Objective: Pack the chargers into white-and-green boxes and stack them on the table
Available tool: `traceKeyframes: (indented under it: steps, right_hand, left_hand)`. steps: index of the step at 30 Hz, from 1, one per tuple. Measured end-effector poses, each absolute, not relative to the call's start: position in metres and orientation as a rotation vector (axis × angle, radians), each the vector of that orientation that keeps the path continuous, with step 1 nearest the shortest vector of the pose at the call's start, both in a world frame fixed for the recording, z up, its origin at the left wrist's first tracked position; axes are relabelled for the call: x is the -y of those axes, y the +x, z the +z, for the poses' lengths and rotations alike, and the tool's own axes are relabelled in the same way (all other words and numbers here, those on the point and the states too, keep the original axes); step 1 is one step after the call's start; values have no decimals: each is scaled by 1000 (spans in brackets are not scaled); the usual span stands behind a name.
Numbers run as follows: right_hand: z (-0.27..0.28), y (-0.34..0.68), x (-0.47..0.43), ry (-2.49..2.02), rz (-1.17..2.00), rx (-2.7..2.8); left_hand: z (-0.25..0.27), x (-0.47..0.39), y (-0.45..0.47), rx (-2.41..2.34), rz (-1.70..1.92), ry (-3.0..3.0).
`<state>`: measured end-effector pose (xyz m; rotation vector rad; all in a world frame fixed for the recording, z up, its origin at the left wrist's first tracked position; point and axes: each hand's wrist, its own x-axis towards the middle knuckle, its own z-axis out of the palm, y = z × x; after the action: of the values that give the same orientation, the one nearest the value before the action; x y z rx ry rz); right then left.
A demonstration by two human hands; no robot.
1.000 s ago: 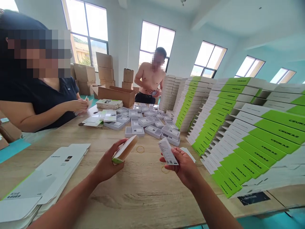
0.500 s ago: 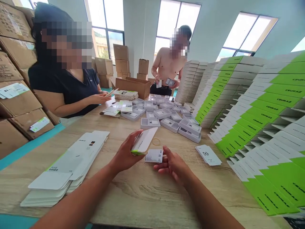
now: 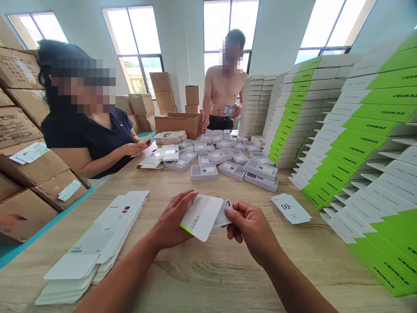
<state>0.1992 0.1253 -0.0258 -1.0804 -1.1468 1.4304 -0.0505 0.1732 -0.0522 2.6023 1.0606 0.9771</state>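
Observation:
My left hand (image 3: 172,219) is closed around a white and green box (image 3: 202,217), whose flap faces me. In my right hand (image 3: 249,226), a small printed card (image 3: 222,216) is pinched between thumb and fingers. The card's left part is hidden behind the box flap; whether it reaches inside the box I cannot tell. To the right of my right hand lies a small pile of white cards (image 3: 290,208) with a black symbol. Flattened white cartons (image 3: 97,234) lie stacked left of my left arm. Part of a rubber band (image 3: 213,194) shows behind the box.
Grey plastic trays (image 3: 204,172) lie heaped mid-table. Tall stacks of white and green boxes (image 3: 352,152) line the right side. One co-worker (image 3: 94,134) sits at the left holding something flat; another (image 3: 224,91) stands at the back. An open brown carton (image 3: 179,125) is behind the trays.
My right hand has picked the card up off the table and brought it against the box. The box in my left hand has turned, its flap now tilted toward me.

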Motion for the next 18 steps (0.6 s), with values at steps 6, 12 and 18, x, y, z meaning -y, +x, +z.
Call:
traceKeyframes:
  steps: [6, 12, 18]
  right_hand:
    - [-43, 177, -113, -1219, 1133, 1312]
    - [-45, 196, -140, -1518, 552, 1624]
    - [-36, 172, -250, -1637, 341, 2133]
  left_hand:
    - [-55, -172, -39, -1169, 974, 2742]
    - [-64, -174, -51, -1257, 1332, 1966]
    - [-70, -194, -62, -1253, 1427, 1504]
